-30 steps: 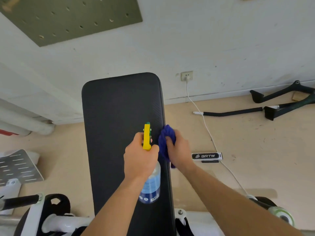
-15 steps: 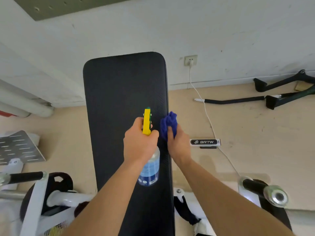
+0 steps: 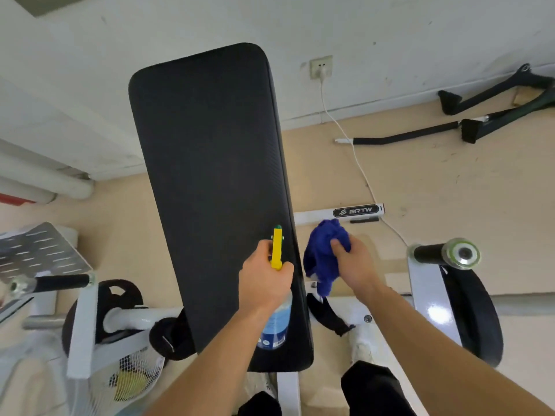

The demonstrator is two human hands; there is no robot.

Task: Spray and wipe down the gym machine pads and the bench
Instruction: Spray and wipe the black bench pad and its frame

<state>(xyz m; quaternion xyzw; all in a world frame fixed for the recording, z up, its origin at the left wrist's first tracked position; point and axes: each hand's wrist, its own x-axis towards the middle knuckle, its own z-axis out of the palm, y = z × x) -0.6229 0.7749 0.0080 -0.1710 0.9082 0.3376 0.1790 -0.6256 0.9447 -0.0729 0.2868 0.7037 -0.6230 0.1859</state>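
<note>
Left hand (image 3: 264, 283) round spray bottle (image 3: 274, 324), right hand (image 3: 356, 264) round cloth (image 3: 322, 253)

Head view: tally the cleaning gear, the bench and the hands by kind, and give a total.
bottle: 1
cloth: 1
bench: 1
hands: 2, the left hand holding the bottle and the right hand holding the cloth
Total: 5

Black bench pad (image 3: 210, 175), beige floor (image 3: 450, 190) bearing white cable (image 3: 362, 172), black bar (image 3: 405, 136)
</note>
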